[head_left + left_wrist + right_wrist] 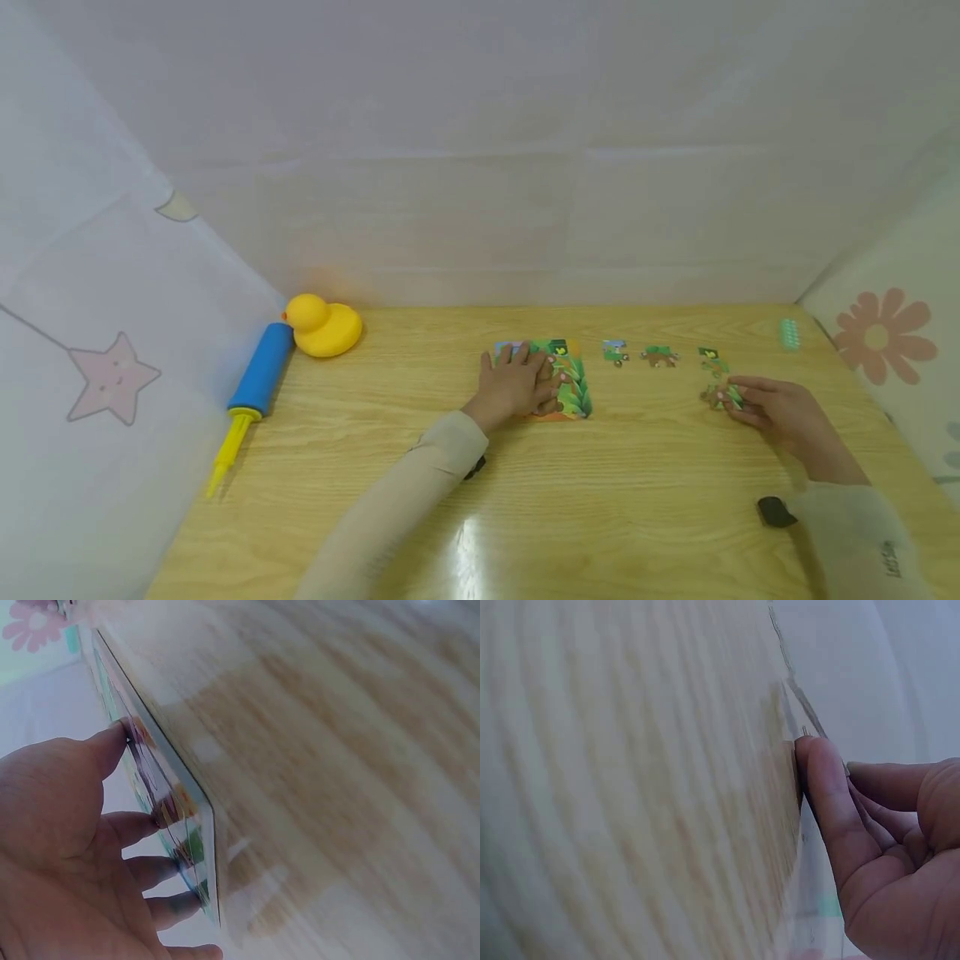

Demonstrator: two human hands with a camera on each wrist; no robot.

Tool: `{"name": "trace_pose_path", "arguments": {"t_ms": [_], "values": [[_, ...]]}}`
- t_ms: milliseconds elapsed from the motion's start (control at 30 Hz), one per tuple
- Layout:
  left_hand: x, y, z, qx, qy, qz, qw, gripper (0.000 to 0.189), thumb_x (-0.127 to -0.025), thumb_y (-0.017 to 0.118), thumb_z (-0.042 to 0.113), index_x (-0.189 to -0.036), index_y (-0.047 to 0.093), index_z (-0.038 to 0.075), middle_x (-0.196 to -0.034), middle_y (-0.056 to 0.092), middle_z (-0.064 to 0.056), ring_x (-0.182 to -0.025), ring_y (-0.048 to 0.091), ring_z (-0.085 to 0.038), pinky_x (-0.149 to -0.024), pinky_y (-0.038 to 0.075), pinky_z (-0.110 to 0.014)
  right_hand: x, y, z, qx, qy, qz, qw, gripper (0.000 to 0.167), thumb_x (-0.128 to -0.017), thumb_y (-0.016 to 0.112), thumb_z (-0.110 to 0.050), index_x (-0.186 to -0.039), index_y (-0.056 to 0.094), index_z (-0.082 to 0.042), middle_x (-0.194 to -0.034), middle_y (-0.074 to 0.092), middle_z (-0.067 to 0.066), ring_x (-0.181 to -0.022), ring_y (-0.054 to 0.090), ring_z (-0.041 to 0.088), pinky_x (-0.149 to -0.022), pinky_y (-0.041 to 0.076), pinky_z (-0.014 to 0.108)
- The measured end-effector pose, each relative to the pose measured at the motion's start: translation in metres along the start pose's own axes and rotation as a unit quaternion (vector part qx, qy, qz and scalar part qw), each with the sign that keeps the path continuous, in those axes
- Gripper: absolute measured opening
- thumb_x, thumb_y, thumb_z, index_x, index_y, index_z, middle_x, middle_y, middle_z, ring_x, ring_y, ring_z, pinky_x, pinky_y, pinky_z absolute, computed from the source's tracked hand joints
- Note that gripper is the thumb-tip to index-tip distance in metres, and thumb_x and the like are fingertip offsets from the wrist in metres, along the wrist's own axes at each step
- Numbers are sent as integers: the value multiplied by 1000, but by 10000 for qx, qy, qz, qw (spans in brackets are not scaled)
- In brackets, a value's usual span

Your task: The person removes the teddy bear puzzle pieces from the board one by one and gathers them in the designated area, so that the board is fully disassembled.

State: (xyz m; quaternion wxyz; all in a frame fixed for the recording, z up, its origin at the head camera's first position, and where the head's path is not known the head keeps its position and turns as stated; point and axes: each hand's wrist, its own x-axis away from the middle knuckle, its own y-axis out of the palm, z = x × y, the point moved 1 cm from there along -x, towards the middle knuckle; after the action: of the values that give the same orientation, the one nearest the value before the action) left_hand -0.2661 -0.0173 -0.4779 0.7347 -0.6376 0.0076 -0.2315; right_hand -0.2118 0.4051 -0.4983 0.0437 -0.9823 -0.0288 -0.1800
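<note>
My left hand (513, 387) lies with spread fingers on a colourful jigsaw board (579, 387), covering its left and middle part. From the left wrist view, the fingertips press on the printed face of the board (169, 791), near its edge. Off to the right, my right hand (783, 414) pinches a green and brown puzzle piece (717, 396) between thumb and fingers. That piece (807, 705) appears as a thin sheet, close over the wood, in the right wrist view. Just beyond it lies another piece (710, 357), partly green with a dark corner.
Two more loose puzzle pieces, one blue and green (615, 351) and one brown and green (660, 357), lie right of the board. A yellow rubber duck (327, 327) and a blue hand pump (262, 371) are at the left. A small mint-green item (790, 334) sits back right.
</note>
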Motion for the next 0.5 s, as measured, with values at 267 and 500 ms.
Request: {"name": "trace_pose_path", "arguments": {"t_ms": [267,500], "values": [[0,1,0,67,-11,35,10000,70,-103,37,64,-163,24,30,-172,14,-3,-159,12,-34,-123,13,-67,4,8,-10,1185,-95,248,9926,55,-109,46,-18,-150,32,16,-96,66,-24,-88,73,2,-82,61,25],[5,0,0,160,24,151,9998,70,-103,37,64,-162,25,29,-172,15,-5,-158,14,-34,-124,15,-65,15,14,-16,2654,-319,718,9609,61,-110,40,-36,-148,40,13,-128,64,31,-87,73,4,-78,62,32]]}}
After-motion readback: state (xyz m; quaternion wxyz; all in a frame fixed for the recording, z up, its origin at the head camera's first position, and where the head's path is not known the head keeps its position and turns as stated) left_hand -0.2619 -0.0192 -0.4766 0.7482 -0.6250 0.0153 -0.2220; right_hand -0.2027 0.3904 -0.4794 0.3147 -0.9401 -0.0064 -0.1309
